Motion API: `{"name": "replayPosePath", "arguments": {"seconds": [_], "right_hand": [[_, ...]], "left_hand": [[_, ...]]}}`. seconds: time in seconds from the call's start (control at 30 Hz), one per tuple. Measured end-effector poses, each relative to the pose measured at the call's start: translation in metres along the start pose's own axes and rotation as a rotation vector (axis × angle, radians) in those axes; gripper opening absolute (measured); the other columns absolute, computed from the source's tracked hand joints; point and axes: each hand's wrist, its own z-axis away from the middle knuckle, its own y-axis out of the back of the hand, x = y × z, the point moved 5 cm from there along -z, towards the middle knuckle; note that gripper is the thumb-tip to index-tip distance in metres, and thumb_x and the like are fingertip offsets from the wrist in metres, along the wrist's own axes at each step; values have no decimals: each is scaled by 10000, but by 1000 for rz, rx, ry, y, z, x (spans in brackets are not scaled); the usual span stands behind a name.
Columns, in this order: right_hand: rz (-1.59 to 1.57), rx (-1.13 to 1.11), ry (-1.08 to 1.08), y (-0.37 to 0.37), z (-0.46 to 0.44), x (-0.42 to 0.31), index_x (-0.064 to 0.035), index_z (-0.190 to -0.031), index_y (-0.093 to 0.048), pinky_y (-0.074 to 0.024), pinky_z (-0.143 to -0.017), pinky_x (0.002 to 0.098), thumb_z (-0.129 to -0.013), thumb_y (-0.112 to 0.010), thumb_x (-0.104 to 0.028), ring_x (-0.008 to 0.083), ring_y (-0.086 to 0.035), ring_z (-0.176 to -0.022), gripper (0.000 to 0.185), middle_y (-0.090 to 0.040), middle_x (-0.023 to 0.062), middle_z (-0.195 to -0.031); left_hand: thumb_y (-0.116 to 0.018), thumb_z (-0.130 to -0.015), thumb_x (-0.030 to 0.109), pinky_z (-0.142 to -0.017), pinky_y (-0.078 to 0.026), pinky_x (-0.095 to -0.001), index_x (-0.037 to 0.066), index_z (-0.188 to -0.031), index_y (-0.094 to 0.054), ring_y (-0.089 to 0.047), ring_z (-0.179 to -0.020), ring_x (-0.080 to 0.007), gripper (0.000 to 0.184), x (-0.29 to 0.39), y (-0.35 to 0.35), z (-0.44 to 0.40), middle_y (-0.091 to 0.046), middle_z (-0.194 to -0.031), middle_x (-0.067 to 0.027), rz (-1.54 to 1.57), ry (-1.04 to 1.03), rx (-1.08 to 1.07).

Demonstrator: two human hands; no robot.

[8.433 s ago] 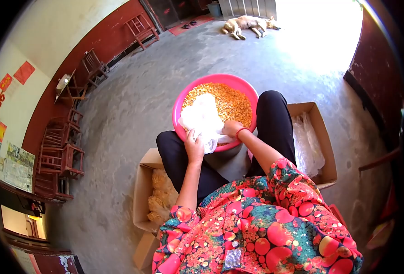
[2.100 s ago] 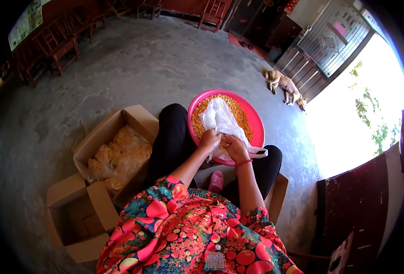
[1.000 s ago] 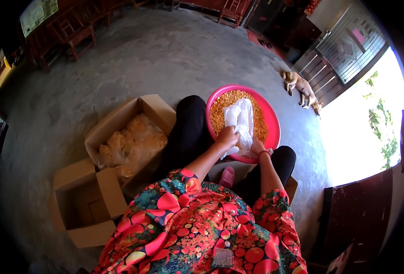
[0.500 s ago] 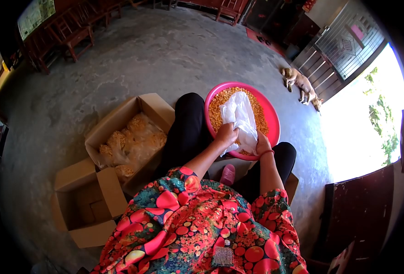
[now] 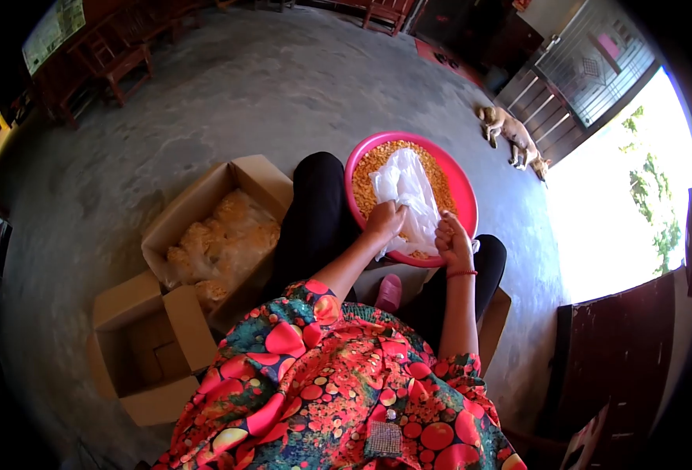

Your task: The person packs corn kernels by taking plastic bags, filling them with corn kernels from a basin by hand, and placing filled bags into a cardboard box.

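Observation:
A pink basin (image 5: pixel 462 190) holding orange-yellow kernels (image 5: pixel 371 167) stands between my knees. Over the kernels lies a white plastic bag (image 5: pixel 409 192), its near edge reaching the basin's rim. My left hand (image 5: pixel 386 219) is closed on the bag's left edge. My right hand (image 5: pixel 453 238), with a red bracelet at the wrist, is at the basin's right near rim beside the bag. Its fingers are curled together, and what they hold, if anything, is too small to make out.
To the left, a cardboard box (image 5: pixel 261 179) contains clear bags of orange-yellow pieces (image 5: pixel 225 239). An open box (image 5: pixel 131 301) stands nearer. Another box (image 5: pixel 495 321) is partly behind my right leg. A dog (image 5: pixel 514 135) lies near the gate (image 5: pixel 589 74).
My right hand has come up from beside the bag's lower edge and its fingers have curled. My left hand still grips the bag. The view has shifted slightly.

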Motion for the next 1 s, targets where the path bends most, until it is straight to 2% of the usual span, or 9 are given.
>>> {"name": "replayPosePath", "arguments": {"seconds": [0.2, 0.33, 0.4, 0.43, 0.5, 0.67, 0.73, 0.87, 1.0], "right_hand": [[259, -119, -235, -10, 3, 38, -26, -941, -516, -192, -320, 161, -864, -476, -151, 25, -233, -373, 152, -360, -39, -567], [329, 33, -108, -10, -19, 35, -11, -987, -515, -237, -340, 164, -862, -468, -128, 34, -286, -399, 177, -422, -15, -611], [251, 56, -61, -15, -26, 29, 29, -1028, -509, -425, -551, 216, -843, -487, -121, 101, -514, -653, 240, -562, 79, -819], [252, 56, -61, -15, -26, 28, 29, -1028, -509, -425, -551, 216, -843, -487, -121, 101, -514, -653, 240, -562, 79, -819], [993, 125, 152, -21, -22, 10, 31, -1028, -525, -455, -629, 240, -819, -516, -146, 126, -551, -749, 273, -578, 93, -898], [1227, -62, -5, -51, 20, -13, -31, -974, -582, -467, -562, 268, -766, -559, -160, 137, -568, -623, 246, -591, 47, -709], [1608, 124, 280, -39, 32, -29, -53, -980, -581, -470, -586, 309, -703, -608, -172, 193, -585, -630, 303, -593, 96, -690], [1849, 268, 375, -10, 51, -44, -35, -1126, -459, -484, -648, 389, -588, -670, -220, 308, -608, -723, 608, -610, 170, -750], [2009, 314, 333, 0, 47, -43, -8, -1126, -428, -485, -667, 416, -584, -641, -190, 348, -597, -754, 611, -605, 203, -758]], "left_hand": [[-438, -820, 376, -651, -437, -452, -42, -829, -577, -566, -738, -408, 441, 1, 2, 0, -574, -749, -264, 31, 15, -11], [-440, -825, 380, -660, -437, -452, -38, -831, -583, -568, -747, -405, 442, 3, 3, 1, -575, -746, -261, 70, 10, -31], [-445, -825, 375, -662, -439, -447, -35, -835, -585, -570, -749, -402, 433, -1, -1, -2, -577, -746, -259, 99, 34, -41], [-450, -825, 370, -665, -442, -441, -33, -840, -586, -572, -751, -398, 425, -4, -3, -3, -578, -745, -258, 127, 57, -50], [-458, -823, 352, -667, -447, -430, -36, -850, -582, -578, -751, -386, 409, -5, -3, -4, -583, -754, -253, 147, 16, -13], [-533, -785, 261, -668, -452, -406, -40, -900, -572, -578, -749, -368, 324, -1, 2, 5, -590, -784, -234, 126, -65, 43], [-593, -723, 183, -657, -445, -404, -25, -883, -573, -563, -748, -368, 264, 19, 14, 21, -570, -798, -219, -50, -255, 139], [-646, -614, 149, -807, -380, -403, 19, -764, -585, -488, -951, -276, 208, 44, 38, 33, -513, -928, -109, -323, -385, 195], [-649, -575, 128, -960, -250, -419, 46, -725, -637, -374, -1131, -294, 172, 57, 53, 29, -472, -1117, -153, -399, -549, 317]]}}
